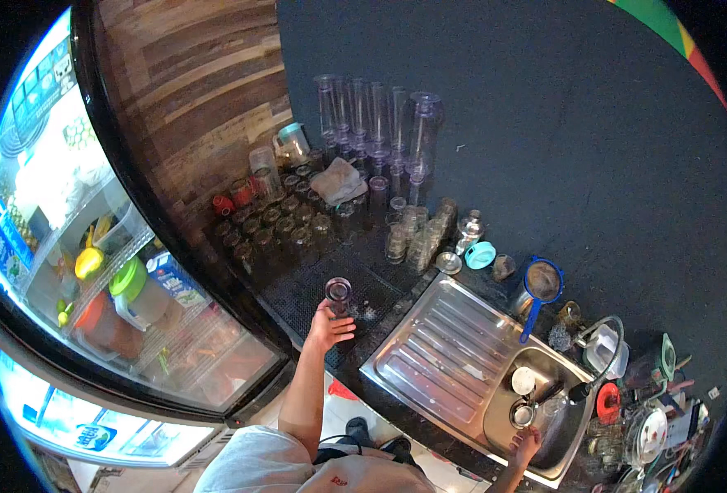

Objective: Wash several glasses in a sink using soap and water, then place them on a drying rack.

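Observation:
My left hand (330, 331) is closed around a clear drinking glass (339, 291), holding it over a black textured bar mat (293, 275). The glass's round rim faces up toward me. My right hand (525, 446) is above the near edge of the steel sink (500, 408), its fingers loosely bent and apart, with nothing visible in them. In the basin lie a white cup (523, 380), a small metal cup (523, 414) and a clear glass (555, 405), just beyond my right hand.
Several upturned glasses (277, 223) stand at the back left, below tall clear dispenser tubes (376, 123). A ribbed drainboard (437, 353) adjoins the sink. A blue-rimmed strainer (542, 281) sits behind it. Dishes and a red lid (608, 403) crowd the right. A lit glass-door fridge (133, 271) is at left.

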Action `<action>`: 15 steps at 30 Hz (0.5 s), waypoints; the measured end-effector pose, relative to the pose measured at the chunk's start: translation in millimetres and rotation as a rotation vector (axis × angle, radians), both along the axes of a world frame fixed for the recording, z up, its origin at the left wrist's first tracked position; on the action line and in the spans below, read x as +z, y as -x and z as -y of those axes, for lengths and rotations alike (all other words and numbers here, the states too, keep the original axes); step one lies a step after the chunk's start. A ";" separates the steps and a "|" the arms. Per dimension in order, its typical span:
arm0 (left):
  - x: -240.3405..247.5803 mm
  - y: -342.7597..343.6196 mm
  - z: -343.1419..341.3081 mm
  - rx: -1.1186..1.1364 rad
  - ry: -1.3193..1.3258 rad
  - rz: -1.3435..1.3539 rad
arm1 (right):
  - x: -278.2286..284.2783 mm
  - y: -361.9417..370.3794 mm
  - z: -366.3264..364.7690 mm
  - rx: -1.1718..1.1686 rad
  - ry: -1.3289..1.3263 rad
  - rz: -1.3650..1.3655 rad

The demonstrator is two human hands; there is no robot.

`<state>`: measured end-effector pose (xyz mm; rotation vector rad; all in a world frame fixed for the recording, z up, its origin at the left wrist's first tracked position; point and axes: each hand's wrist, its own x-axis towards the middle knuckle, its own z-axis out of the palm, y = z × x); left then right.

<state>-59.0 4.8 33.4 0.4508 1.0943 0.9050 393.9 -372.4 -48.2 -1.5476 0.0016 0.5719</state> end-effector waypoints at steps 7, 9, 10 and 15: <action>46.8 -35.5 20.9 -0.169 -0.167 -0.843 | -20.3 -10.7 16.8 -0.055 -0.009 -0.004; 30.0 -28.5 15.3 -0.091 -0.316 -1.173 | -65.9 -37.9 35.5 -0.099 -0.065 0.085; 21.0 -17.3 13.7 0.001 -0.444 -1.519 | -68.6 -35.6 27.8 -0.076 -0.065 0.077; 50.2 -18.0 -2.2 0.163 -0.848 -1.041 | -55.5 -37.1 20.3 -0.101 -0.028 0.034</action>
